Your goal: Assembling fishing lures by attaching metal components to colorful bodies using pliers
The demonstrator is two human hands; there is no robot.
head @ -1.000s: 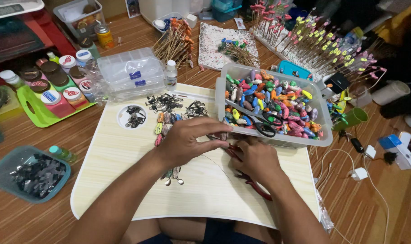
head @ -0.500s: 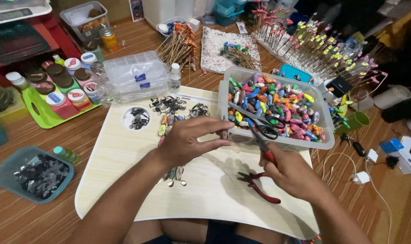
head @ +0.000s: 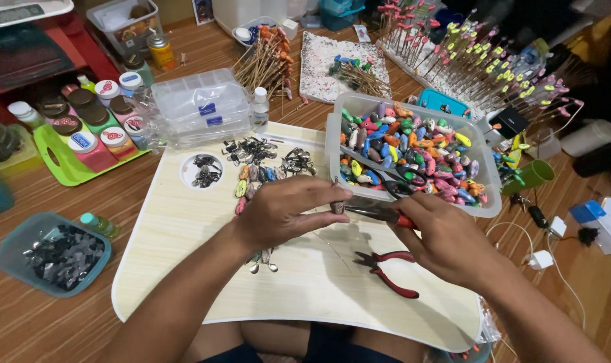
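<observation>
From the head camera, looking down: the person sits with a pale wooden lap board (head: 184,269) across the knees, and both hands meet over its middle. The left hand (head: 282,212) is pinched shut on a small dark lure-like piece (head: 336,205), thumb and fingertips closed around it just right of the knuckles. The right hand (head: 446,238) is wrapped around the red handles of a pair of pliers (head: 376,214), whose dark nose runs leftward, nearly level, straight to that small piece; whether the nose has actually bitten on it I cannot tell. So the piece lies between the two hands, held by the left, with the tool's long axis lying left to right from the right hand.

Just nearer, on the board, a second red-handled pliers (head: 386,272) lies loose, apart from both hands. Beyond the hands to the right stands a clear tub of painted lures (head: 413,151), with scissors lying across it. Left of that, a row of small lure bodies (head: 251,178) and heaps of dark hooks (head: 248,149) sit on the far part of the board.
</observation>
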